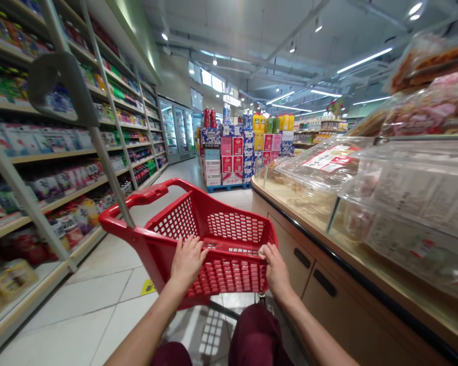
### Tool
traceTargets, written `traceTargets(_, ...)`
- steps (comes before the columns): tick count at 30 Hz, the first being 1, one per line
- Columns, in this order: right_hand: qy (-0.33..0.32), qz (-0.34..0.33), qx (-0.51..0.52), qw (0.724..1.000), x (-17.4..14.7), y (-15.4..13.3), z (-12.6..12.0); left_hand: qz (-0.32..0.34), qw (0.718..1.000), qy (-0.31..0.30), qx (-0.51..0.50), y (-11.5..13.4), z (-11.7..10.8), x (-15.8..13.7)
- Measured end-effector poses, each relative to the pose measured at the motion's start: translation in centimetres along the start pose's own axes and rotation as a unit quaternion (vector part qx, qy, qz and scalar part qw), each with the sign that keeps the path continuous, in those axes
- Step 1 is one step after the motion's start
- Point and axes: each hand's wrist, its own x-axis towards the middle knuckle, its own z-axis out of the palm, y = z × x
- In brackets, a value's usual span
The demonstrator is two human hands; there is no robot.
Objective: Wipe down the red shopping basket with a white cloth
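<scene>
A red plastic shopping cart (234, 254) stands sideways in front of me, its perforated basket showing nothing inside. My left hand (188, 259) lies over the near rim with its fingers hooked inward and its thumb along the edge. At the right corner of the rim, my right hand (277, 267) is closed on a small white cloth or tissue (262, 250), which touches the cart. Most of that cloth is hidden by the fingers. The cart's red handle (148, 195) is on the left, with a grey metal pole rising beside it.
Tall shelves of packaged goods (64, 147) line the left side. Close on the right is a wooden display counter (328, 284) with clear-wrapped food packs (336, 157). Stacked drink cartons (232, 155) stand on a blue pallet ahead, and glass-door fridges (179, 127) farther back.
</scene>
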Motion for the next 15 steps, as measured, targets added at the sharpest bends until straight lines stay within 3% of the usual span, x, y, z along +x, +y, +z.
traceTargets(4, -0.021, -0.102, 0.029, 0.994, 0.0, -4.1, 2.9, 0.010, 1.000, -0.012, 0.001, 0.2, -0.2, -0.4)
traceTargets(7, -0.009, -0.118, 0.018, 0.993, 0.3, -2.2, 2.1, 0.022, 1.000, 0.006, 0.020, -0.3, -0.5, -1.1)
traceTargets(11, 0.081, -0.046, -0.022, 0.995, 0.5, 1.7, 0.7, 0.002, 0.999, 0.045, 0.028, -0.5, -0.7, -1.6)
traceTargets(13, 0.093, -0.052, -0.016, 0.994, 0.2, 0.7, 1.4, -0.007, 0.998, 0.051, 0.019, 0.1, -0.8, -1.5)
traceTargets(15, 0.069, -0.106, 0.005, 0.992, -0.1, -1.4, 2.6, -0.005, 0.998, 0.052, 0.017, 0.6, -0.9, -1.4)
